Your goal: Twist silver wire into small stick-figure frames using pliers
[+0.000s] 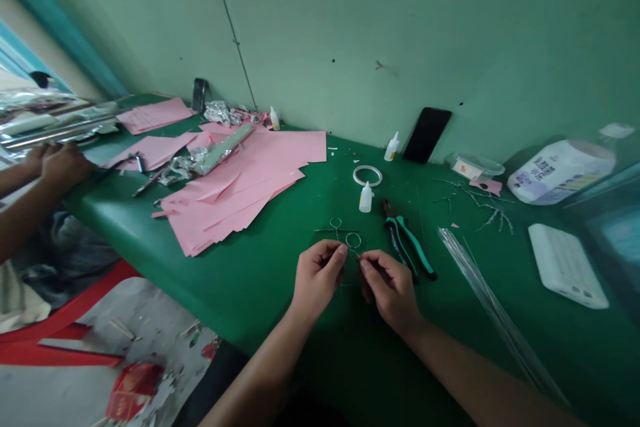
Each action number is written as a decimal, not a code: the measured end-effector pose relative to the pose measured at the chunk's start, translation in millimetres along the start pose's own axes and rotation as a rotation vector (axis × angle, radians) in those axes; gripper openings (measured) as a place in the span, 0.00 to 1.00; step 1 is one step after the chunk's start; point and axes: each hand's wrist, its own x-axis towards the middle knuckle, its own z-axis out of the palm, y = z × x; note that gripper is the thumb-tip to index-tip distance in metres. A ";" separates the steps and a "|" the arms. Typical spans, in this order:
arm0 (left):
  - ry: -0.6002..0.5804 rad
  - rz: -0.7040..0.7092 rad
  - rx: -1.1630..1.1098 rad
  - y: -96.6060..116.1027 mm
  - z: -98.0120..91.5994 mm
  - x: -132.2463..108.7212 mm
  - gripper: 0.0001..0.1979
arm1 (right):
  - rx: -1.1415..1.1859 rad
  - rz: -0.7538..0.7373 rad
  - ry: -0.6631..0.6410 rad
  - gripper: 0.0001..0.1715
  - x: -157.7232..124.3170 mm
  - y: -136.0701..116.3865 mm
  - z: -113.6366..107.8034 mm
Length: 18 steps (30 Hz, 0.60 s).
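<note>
Near the front edge of the green desk (235, 287), the left hand (321, 273) and right hand (393, 285) hold thin silver wire bent into small round loops (347, 241) between them, the fingers of each pinched narrow. Black-and-turquoise pliers (414, 245) lie just beside the right hand; toward the back edge stands a small white plastic bottle (366, 199). A bundle of straight silver wires (483, 290) slants toward the front edge.

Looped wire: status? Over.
Left grip, right grip both pinching looped wire. Two round loops visible. Pliers beside right grip, clear of loops.
</note>
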 end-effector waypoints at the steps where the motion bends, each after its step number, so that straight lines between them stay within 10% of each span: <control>1: 0.002 0.020 0.017 0.6 0.1 -0.2 0.14 | 0.012 0.002 -0.009 0.12 -0.2 -0.1 0.0; 18: -0.097 0.097 0.047 -4.7 -3.6 -4.1 0.11 | 0.175 0.143 -0.297 0.13 7.7 11.7 -7.1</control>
